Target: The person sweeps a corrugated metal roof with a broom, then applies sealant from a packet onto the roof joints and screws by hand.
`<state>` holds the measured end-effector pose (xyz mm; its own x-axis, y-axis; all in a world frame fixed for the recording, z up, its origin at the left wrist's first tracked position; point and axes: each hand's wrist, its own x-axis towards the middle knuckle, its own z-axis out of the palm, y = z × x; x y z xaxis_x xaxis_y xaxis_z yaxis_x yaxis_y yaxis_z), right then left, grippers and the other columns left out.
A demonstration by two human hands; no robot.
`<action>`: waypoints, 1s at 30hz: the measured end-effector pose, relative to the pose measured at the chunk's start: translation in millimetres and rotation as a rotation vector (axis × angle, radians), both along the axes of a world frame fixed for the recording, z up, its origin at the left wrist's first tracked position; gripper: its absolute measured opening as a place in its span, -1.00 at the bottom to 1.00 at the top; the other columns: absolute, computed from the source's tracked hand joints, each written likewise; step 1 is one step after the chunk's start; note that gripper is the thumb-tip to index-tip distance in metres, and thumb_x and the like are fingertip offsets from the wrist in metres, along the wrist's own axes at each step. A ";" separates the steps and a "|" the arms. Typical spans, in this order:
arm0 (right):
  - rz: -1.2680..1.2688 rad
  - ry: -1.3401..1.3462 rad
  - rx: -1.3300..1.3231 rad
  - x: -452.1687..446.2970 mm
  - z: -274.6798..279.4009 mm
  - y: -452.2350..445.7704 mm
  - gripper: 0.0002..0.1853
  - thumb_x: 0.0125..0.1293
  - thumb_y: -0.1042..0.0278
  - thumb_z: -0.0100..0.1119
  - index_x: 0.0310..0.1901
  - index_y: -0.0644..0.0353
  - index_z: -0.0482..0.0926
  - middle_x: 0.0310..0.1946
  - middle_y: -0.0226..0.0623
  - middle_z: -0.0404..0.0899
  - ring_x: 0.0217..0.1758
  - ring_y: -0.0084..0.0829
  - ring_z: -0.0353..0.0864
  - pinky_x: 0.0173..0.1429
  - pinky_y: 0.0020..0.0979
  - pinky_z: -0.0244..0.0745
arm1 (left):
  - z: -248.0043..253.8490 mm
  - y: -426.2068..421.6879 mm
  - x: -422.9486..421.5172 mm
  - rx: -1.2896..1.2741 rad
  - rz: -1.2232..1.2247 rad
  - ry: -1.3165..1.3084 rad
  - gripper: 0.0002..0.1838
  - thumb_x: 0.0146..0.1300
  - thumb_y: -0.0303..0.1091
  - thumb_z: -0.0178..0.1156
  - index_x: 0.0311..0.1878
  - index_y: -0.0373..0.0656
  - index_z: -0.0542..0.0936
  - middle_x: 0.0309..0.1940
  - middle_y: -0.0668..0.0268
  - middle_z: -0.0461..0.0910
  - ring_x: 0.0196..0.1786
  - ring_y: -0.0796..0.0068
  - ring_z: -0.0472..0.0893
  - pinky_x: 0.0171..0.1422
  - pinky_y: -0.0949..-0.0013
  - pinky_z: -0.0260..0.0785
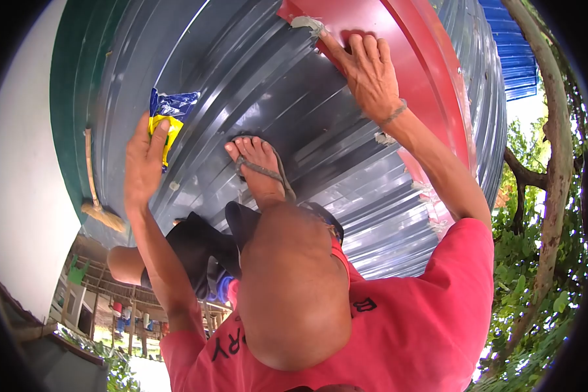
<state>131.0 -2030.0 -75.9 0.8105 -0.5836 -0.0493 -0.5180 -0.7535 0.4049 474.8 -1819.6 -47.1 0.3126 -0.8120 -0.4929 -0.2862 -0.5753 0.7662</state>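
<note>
Pinches a yellow-and-blue packet [170, 111] in the left hand's [145, 153] grip, thumb against fingers, over the dark ribbed metal sheet [222, 72]. Reaches out with the right hand [374, 78], grip spread, index fingertip touching grey paste [305, 24] at the edge of the red sheet [431, 65]. Plants a sandalled foot [258, 160] between both hands.

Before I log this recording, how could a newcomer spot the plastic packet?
Find the dark ribbed metal roofing, then the left hand at picture left. It holds the plastic packet, whose blue-and-yellow colouring sets it apart from the tan broom nearby.
</note>
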 end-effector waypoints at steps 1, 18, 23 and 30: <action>-0.010 0.126 -0.045 -2.7 4.4 0.6 -0.13 0.24 0.35 0.24 0.61 -0.11 0.18 -0.06 -0.28 0.36 0.11 -0.26 0.36 0.44 -0.13 0.21 | -2.0 0.5 1.4 -0.003 0.016 0.021 -0.71 0.60 -0.20 0.06 0.05 -0.28 0.53 -0.32 0.30 0.53 -0.26 0.57 0.40 -0.12 0.37 0.34; -0.228 -0.190 -0.233 -35.2 39.9 -49.2 -0.16 0.24 0.52 0.11 0.58 -0.25 0.24 -0.12 -0.26 0.44 -0.02 -0.18 0.42 0.17 -0.13 0.30 | 5.8 1.3 -0.1 0.016 -0.039 -0.041 -0.70 0.59 -0.19 0.08 0.02 -0.28 0.59 -0.34 0.28 0.61 -0.27 0.56 0.48 -0.11 0.34 0.40; -0.425 -0.638 0.040 -21.3 73.2 -4.4 -0.19 0.18 0.62 0.08 0.53 -0.11 0.35 -0.02 -0.06 0.48 0.03 -0.10 0.41 0.19 -0.06 0.32 | -13.0 3.7 -24.2 -0.038 0.002 0.007 -0.73 0.56 -0.26 0.09 0.05 -0.30 0.57 -0.31 0.02 0.66 -0.29 0.16 0.61 -0.05 0.18 0.44; -0.439 -0.962 1.132 76.2 61.0 84.3 -0.41 0.27 0.54 0.03 0.37 0.03 0.56 0.13 -0.03 0.46 0.24 -0.10 0.33 0.39 -0.20 0.28 | -2.0 -12.8 -58.6 -0.145 -0.047 0.028 -0.71 0.58 -0.26 0.04 0.11 -0.30 0.54 -0.29 -0.08 0.64 -0.24 -0.16 0.60 -0.04 0.11 0.45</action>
